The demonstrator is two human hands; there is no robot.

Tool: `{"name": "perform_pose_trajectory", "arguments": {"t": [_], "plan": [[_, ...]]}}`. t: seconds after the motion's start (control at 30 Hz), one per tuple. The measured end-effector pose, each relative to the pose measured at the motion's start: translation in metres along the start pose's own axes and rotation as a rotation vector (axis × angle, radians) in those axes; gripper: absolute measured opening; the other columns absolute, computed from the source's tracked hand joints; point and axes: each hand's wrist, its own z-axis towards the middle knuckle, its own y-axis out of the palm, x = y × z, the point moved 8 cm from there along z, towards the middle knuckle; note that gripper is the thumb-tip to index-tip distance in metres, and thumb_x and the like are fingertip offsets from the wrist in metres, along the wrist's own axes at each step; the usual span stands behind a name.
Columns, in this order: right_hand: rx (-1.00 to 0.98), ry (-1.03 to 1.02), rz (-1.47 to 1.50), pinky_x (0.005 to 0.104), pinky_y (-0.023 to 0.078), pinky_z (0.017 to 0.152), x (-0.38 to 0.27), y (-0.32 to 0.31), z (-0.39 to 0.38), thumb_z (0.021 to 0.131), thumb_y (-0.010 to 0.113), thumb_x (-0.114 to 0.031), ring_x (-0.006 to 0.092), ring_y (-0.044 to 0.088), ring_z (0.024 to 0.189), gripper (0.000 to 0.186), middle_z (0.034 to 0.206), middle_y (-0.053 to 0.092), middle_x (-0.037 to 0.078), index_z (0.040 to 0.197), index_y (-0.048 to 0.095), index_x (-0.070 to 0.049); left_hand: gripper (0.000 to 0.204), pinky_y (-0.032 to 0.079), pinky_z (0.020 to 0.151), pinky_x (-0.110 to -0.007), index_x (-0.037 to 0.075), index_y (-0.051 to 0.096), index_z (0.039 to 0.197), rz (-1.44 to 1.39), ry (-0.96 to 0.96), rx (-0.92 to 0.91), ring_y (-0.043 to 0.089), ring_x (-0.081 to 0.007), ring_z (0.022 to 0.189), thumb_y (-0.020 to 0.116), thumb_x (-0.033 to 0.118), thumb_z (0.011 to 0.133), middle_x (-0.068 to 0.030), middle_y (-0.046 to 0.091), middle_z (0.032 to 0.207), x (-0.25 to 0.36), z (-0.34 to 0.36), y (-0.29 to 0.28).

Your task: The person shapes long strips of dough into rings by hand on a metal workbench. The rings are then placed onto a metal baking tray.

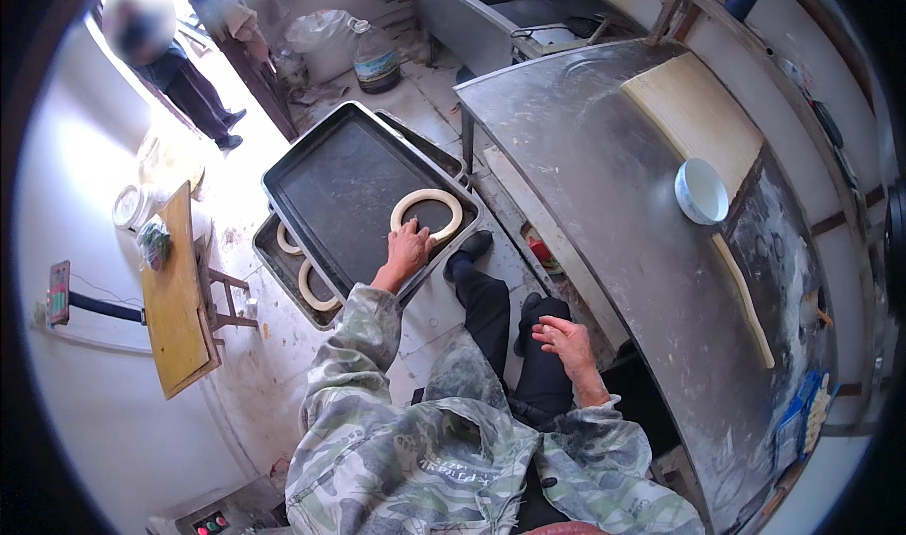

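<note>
My left hand [408, 251] reaches over the near right corner of a black baking tray [344, 181]. Its fingers close on the lower edge of a pale dough ring [457, 216] lying there; the hand hides part of the ring. My right hand [568, 342] hovers above my right leg, fingers loosely bent and apart, with nothing visible in it. Under the upper tray, a second dark tray [274, 269] sticks out at the left, and more dough rings [317, 290] show partly in it. On the metal table [604, 176] to my right lies a long dough strip [744, 299].
A white bowl [701, 192] stands on the table near a flat pale sheet [703, 120]. Wooden stand [179, 299] at left bears a bagged item. Large plastic bottle [376, 58] and white sack [323, 44] occupy the far floor. A person [184, 77] stands by the doorway.
</note>
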Motion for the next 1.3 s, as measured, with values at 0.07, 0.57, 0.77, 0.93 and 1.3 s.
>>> {"name": "perform_pose_trajectory", "arguments": {"t": [0.07, 0.57, 0.77, 0.93, 1.3], "plan": [[0.028, -0.034, 0.005, 0.0271, 0.057, 0.076, 0.0, -0.006, -0.01, 0.101, 0.059, -0.017, 0.0189, 0.073, 0.099, 0.036, 0.114, 0.073, 0.014, 0.13, 0.063, 0.004, 0.032, 0.042, 0.092, -0.055, 0.011, 0.067, 0.107, -0.029, 0.04, 0.022, 0.052, -0.0326, 0.127, 0.054, 0.038, 0.098, -0.0158, 0.056, 0.136, 0.008, -0.007, -0.001], [1.05, -0.014, -0.315, 0.0391, 0.056, 0.075, 0.169, -0.24, -0.26, 0.087, 0.067, -0.02, 0.0326, 0.073, 0.084, 0.036, 0.093, 0.074, 0.023, 0.112, 0.07, 0.006, 0.027, 0.056, 0.083, -0.046, 0.006, 0.07, 0.11, -0.515, 0.528, 0.05, 0.068, -0.0397, 0.097, 0.07, 0.022, 0.089, -0.0182, 0.069, 0.111, 0.346, -0.065, -0.017], [1.521, 0.316, -0.635, 0.0489, 0.052, 0.088, 0.241, -0.29, -0.357, 0.087, 0.068, -0.028, 0.0439, 0.066, 0.102, 0.043, 0.107, 0.069, 0.028, 0.116, 0.067, 0.004, 0.045, 0.056, 0.082, -0.05, 0.005, 0.07, 0.12, -0.505, 0.619, -0.267, 0.068, -0.0429, 0.095, 0.069, 0.03, 0.083, -0.0246, 0.07, 0.108, 0.461, -0.121, 0.096], [1.53, 0.369, -0.503, 0.0505, 0.051, 0.079, 0.381, -0.3, -0.393, 0.083, 0.068, -0.026, 0.0423, 0.065, 0.089, 0.026, 0.089, 0.07, 0.023, 0.09, 0.072, -0.002, 0.037, 0.056, 0.079, -0.054, 0.003, 0.071, 0.108, -0.304, 0.755, -0.397, 0.068, -0.0442, 0.093, 0.069, 0.029, 0.082, -0.0246, 0.07, 0.101, 0.527, -0.157, 0.189], [1.504, 0.377, -0.811, 0.048, 0.053, 0.072, 0.358, -0.349, -0.358, 0.083, 0.062, -0.024, 0.0406, 0.065, 0.077, 0.023, 0.078, 0.067, 0.022, 0.084, 0.067, -0.001, 0.033, 0.055, 0.081, -0.049, 0.006, 0.069, 0.11, -0.438, 0.818, -0.529, 0.067, -0.0445, 0.091, 0.063, 0.029, 0.088, -0.0222, 0.071, 0.098, 0.543, -0.165, 0.139]]}}
